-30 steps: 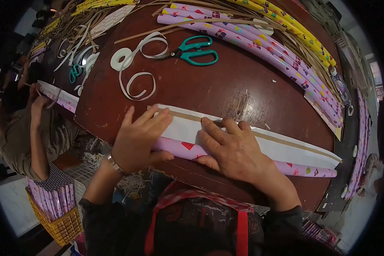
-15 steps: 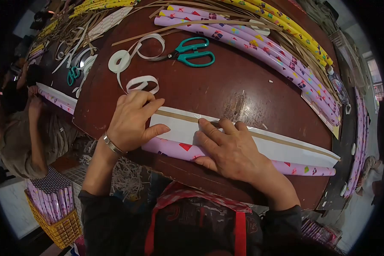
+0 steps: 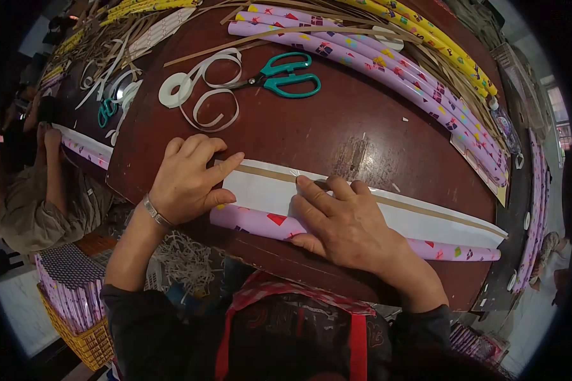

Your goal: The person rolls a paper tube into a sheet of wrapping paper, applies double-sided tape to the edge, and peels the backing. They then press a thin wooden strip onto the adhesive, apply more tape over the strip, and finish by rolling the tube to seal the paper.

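Note:
A partly rolled sheet of purple patterned paper (image 3: 260,221) lies along the table's near edge, its white inner side up with a brown strip near the far edge. My left hand (image 3: 190,174) rests at the sheet's left end, fingers apart, thumb over the white side. My right hand (image 3: 340,219) lies spread over the middle of the sheet, fingertips at the brown strip and thumb on the purple roll. Beyond my left hand are a roll of white tape (image 3: 175,90) with a loose curl and teal-handled scissors (image 3: 290,75).
Purple rolls (image 3: 362,60) and yellow rolls (image 3: 445,47) lie across the far side of the dark red table (image 3: 267,133) with brown strips. A co-worker (image 3: 51,184) sits at the left. Below stands a yellow basket (image 3: 86,343) of rolls. A bottle (image 3: 502,124) is at the right.
My left hand has shifted slightly left, away from the white tape curl, which now lies loose on the table. My right hand has stayed in place.

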Demonstrator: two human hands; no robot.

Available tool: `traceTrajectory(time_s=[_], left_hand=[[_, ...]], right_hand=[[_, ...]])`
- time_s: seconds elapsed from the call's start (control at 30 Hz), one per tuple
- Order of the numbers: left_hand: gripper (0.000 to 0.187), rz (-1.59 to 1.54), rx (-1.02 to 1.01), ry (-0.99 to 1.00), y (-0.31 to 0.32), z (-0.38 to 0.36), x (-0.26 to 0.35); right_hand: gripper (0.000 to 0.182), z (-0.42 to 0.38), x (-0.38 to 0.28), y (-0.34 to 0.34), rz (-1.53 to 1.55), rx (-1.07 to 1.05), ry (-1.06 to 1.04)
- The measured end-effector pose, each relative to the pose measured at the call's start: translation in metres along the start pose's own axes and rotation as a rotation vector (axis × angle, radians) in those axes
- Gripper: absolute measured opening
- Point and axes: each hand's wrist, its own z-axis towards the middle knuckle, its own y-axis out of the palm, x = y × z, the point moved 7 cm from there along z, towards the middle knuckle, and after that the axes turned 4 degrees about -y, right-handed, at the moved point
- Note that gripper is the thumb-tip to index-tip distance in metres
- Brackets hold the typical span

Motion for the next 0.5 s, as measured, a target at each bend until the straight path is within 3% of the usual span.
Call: traceTrajectory(time_s=[0.5], left_hand=[[0.061,0.089,-0.029,0.045,0.0106,-0.0089,-0.0076]], right_hand=[[0.048,-0.0002,0.0008,0.0009,0.007,-0.012,0.004]])
